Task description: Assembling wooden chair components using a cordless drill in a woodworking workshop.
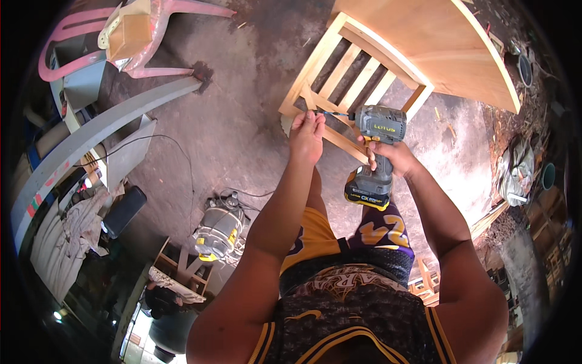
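Note:
My right hand (393,155) grips the handle of a grey and black cordless impact driver (381,123), with a finger by its trigger. A black and yellow battery (367,189) sits at the driver's base. From the chuck, a slim bit (337,113) points left toward my left hand (308,136). The fingers of that hand are pinched together at the bit's tip; whatever small piece is between them is too small to make out. Just beyond both hands is a light wooden frame with slats (330,57), joined to a wide curved wooden panel (433,45).
A pink plastic chair (154,45) holding a cardboard box (130,36) is at far left. Below it curves a long grey strip (115,121). A grey and yellow corded machine (217,227) rests on the floor left of my legs. Bagged clutter (515,170) lines the right side.

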{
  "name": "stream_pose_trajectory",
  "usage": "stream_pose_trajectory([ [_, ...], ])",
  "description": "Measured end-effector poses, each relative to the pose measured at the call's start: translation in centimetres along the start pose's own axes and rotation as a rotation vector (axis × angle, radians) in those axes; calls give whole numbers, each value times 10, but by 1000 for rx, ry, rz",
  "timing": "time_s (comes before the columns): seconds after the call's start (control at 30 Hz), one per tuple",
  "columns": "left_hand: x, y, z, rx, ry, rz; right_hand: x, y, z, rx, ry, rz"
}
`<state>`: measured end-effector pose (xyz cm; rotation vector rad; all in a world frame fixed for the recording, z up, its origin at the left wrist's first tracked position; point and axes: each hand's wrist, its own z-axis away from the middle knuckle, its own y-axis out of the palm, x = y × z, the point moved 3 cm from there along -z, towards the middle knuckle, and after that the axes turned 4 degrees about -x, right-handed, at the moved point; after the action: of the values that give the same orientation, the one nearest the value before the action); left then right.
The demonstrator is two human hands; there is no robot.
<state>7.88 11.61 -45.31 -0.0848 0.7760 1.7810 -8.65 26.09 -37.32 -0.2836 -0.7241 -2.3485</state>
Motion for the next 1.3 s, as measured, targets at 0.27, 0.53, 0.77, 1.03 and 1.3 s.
stream_pose_trajectory([
  [0.27, 44, 23, -2, -32, 45, 71, 15, -54, 8, 53, -48, 120],
  [0.53, 39, 38, -3, 60, 78, -126, 27, -73, 15, 75, -68, 45],
  [0.77, 26, 17, -8, 9, 15, -483, 32, -71, 6, 129, 30, 169],
  [1.03, -3, 15, -41, 430, 416, -1413, 38, -83, -30, -2, 252, 165],
  [1.3, -12, 49, -95, 620, 149, -1965, 62, -97, -108, 92, 345, 307],
])
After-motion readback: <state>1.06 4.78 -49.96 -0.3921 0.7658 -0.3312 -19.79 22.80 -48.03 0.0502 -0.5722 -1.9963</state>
